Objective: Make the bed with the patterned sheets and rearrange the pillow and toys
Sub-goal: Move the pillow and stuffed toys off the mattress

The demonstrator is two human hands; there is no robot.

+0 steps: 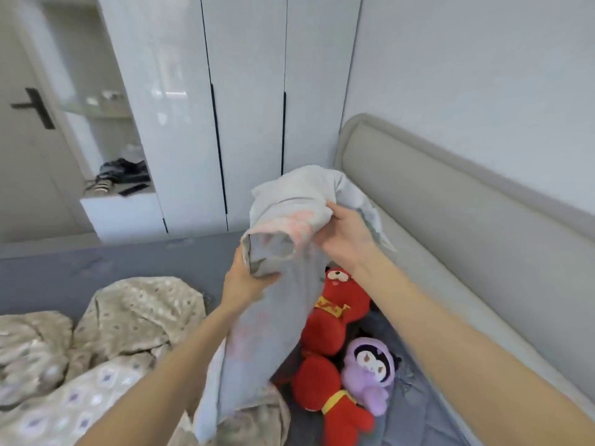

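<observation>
white wardrobe [251,91] | grey headboard [450,194] | pale wall [483,59] | door left [19,156]

The cloth [283,220] is pale grey with faded pink blotches. The blanket [128,317] is beige with pale spots, and white with lilac diamonds lower down. The upper red toy [335,310] and lower red toy [335,403] wear yellow bands. The lilac toy [370,375] has a white face. The bed sheet [96,262] is blue-grey.
</observation>
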